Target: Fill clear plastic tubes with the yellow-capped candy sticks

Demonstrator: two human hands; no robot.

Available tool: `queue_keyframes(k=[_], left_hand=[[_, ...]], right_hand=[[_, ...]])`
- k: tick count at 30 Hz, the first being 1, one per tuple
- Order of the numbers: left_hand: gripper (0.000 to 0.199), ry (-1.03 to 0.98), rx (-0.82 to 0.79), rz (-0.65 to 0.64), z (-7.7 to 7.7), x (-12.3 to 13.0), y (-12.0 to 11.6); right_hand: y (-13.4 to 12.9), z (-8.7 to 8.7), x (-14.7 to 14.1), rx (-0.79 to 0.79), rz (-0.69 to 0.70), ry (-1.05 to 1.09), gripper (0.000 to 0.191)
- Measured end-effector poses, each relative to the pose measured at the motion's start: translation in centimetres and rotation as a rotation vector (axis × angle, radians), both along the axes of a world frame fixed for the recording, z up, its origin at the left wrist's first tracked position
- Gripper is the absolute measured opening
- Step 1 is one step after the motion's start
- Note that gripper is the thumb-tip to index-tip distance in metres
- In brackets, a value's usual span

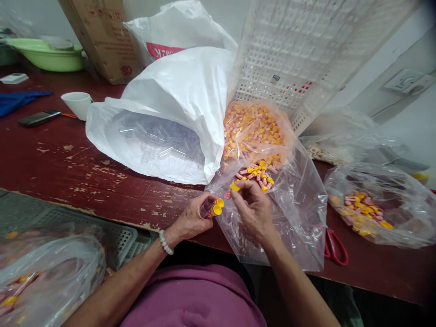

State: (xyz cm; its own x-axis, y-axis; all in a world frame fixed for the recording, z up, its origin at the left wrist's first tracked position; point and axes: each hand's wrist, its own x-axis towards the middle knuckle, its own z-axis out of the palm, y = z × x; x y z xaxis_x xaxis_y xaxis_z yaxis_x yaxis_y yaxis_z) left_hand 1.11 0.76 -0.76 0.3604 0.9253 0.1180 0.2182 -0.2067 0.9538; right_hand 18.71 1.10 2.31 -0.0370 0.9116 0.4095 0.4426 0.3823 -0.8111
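My left hand (195, 216), with a beaded bracelet at the wrist, is closed around clear plastic tubes (207, 208). Two yellow caps (217, 207) show at their ends. Between the thumb and fingers of my right hand (255, 206) is a yellow cap (235, 186), pinched over the mouth of a clear plastic bag (296, 200). Inside that bag lie many yellow-capped pieces with pink printed bodies (260, 175). To the left, a white woven sack (177, 86) lies with its mouth open, showing loose clear tubes (172, 152) inside.
A white plastic crate (293, 50) stands tilted behind the bags. Red-handled scissors (337, 250) and another bag of capped pieces (381, 204) lie at right. A white cup (77, 105), phone (39, 118) and green basin (51, 54) are at left. Below the table edge sits a filled bag (64, 272).
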Motion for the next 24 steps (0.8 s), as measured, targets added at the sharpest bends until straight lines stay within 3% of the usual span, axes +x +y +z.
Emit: queue_keyframes(k=[3,9,16,18,20,22,24], left_hand=[[0.038,0.019,0.040,-0.041,0.2,0.0,-0.2],[0.030,0.040,0.086,-0.052,0.3,-0.1,-0.3],[0.024,0.046,0.026,-0.066,0.2,-0.3,0.1],[0.029,0.020,-0.012,-0.054,-0.1,-0.4,0.3],[0.035,-0.011,-0.061,-0.028,-0.5,-0.5,0.5],[0.038,-0.023,-0.083,-0.005,-0.8,-0.7,0.5],[0.041,-0.020,-0.089,-0.004,-0.9,-0.8,0.5]], right_hand=[[-1.5,0.3,-1.8,0.076,0.064,-0.079,0.008],[-2.0,0.5,-1.7,0.154,0.180,-0.226,0.014],[-2.3,0.1,-1.6,0.037,0.252,-0.273,0.022],[-0.8,-0.6,-0.5,0.041,0.182,-0.226,0.023],[1.4,-1.7,1.5,0.079,-0.036,-0.240,0.024],[3.9,-3.2,3.7,0.074,-0.245,-0.397,0.022],[5.9,-4.7,5.8,0.000,-0.282,-0.603,0.022]])
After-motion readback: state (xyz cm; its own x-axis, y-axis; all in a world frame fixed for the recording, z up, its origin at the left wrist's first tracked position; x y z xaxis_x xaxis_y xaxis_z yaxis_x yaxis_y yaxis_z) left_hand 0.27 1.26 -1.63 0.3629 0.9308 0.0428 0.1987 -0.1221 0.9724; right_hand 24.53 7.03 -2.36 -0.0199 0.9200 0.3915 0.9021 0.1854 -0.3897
